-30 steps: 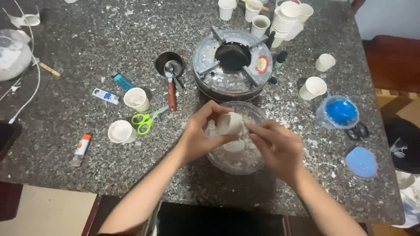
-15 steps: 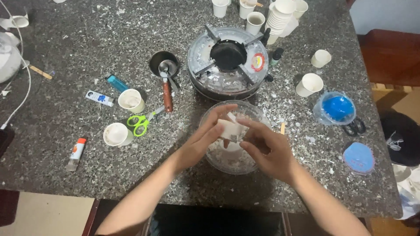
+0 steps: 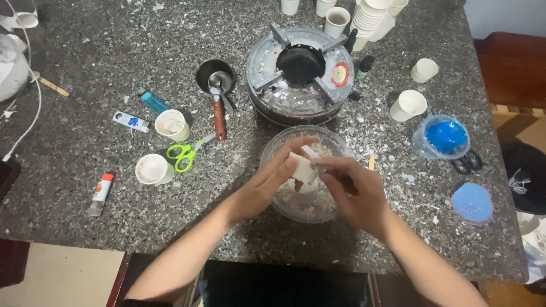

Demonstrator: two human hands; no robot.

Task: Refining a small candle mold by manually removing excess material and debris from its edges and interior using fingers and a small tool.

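Both hands meet over a clear glass bowl (image 3: 273, 149) holding white crumbled bits. My left hand (image 3: 267, 182) and my right hand (image 3: 352, 190) grip the same white waxy block (image 3: 302, 166), fingers pinching it from either side above the bowl's middle. Just beyond the bowl stands a round portable gas stove (image 3: 300, 74) with a black burner.
On the speckled stone table: green scissors (image 3: 183, 154), two paper cups (image 3: 170, 124), a small pan with a wooden handle (image 3: 216, 85), a blue lighter (image 3: 153, 102), a stack of paper cups (image 3: 371, 16), a container of blue material (image 3: 446, 136), a blue lid (image 3: 472, 202), black scissors (image 3: 467, 164).
The hands with the white block have stayed over the bowl, turning and working the block slightly. The camera view shifted a little.
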